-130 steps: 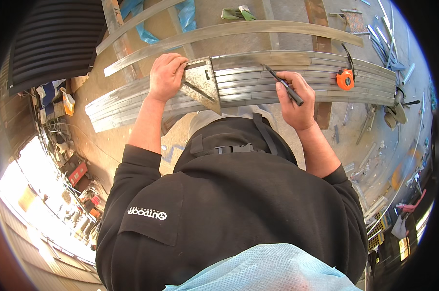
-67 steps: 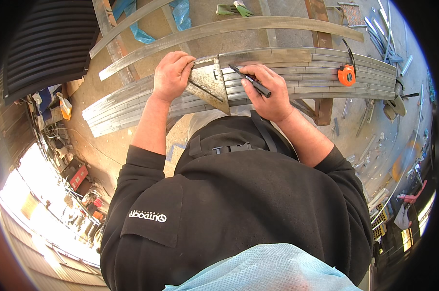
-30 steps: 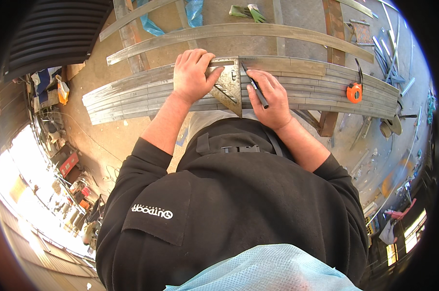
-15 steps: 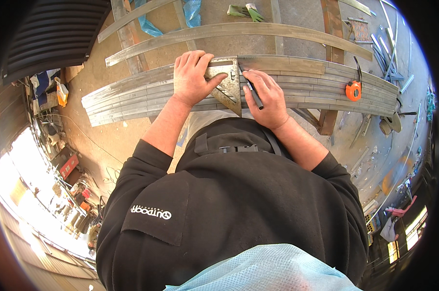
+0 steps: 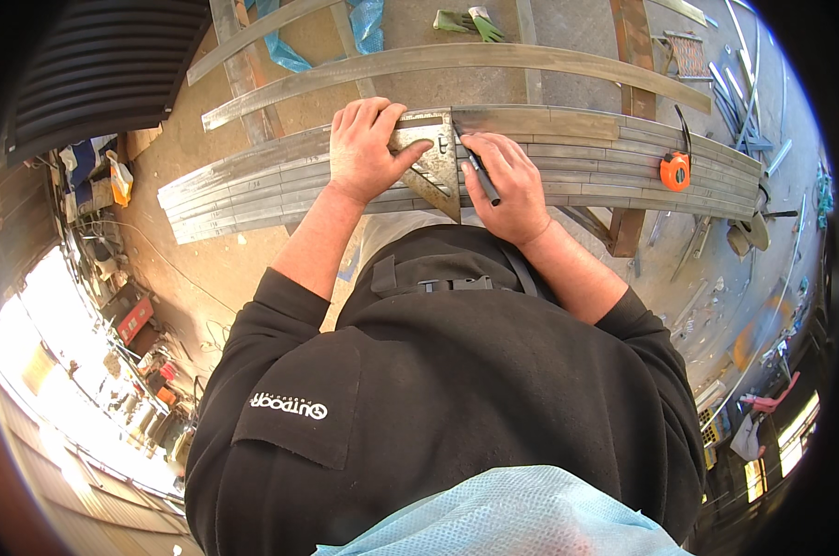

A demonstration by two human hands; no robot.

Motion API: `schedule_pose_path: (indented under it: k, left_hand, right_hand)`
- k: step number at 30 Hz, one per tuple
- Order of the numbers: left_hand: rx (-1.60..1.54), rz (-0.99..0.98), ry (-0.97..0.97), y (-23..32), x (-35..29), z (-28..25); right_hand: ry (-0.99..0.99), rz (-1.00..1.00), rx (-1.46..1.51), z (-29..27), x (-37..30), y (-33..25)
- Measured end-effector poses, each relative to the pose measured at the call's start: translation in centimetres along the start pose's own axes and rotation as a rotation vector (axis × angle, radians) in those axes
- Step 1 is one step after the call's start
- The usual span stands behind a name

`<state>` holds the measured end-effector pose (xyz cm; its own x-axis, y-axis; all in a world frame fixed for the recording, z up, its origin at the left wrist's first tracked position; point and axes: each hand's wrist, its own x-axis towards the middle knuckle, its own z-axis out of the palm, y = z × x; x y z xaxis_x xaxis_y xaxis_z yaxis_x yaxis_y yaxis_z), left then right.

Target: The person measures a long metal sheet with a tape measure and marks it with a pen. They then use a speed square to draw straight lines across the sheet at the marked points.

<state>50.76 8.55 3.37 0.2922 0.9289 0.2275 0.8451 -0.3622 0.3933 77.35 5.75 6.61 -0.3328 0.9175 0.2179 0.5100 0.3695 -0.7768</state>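
Several grey metal bars lie side by side across the space before me. On top of them rests a triangular metal square, its right edge running across the bars. My left hand grips the square by its left side, fingers over the far edge and thumb on its face. A black marker pen is pinched in my right hand, its tip against the bars at the square's right edge. Toward the right end of the bars sits an orange tape measure.
Beyond the bars, another flat metal bar lies across rusty supports. Green gloves and blue sheeting are at the far side. Metal offcuts litter the floor at right. A dark corrugated panel stands at far left.
The square and both hands have shifted very slightly to the left. My grip on the square and on the marker pen is the same.
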Motion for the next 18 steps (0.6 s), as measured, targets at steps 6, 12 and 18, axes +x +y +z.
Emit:
schedule_pose_path:
  k: [6,12,18]
  left_hand:
    - [-0.004,-0.002,-0.002,0.1,0.1,-0.1]
    - [-0.011,-0.006,-0.007,0.1,0.1,-0.2]
    - [-0.073,-0.012,0.035,-0.7,0.8,0.2]
  right_hand:
    - [-0.007,-0.002,0.002,-0.1,0.1,0.0]
    - [0.018,0.010,0.019,-0.2,0.1,-0.1]
    - [0.075,0.032,0.026,-2.0,-0.4,-0.1]
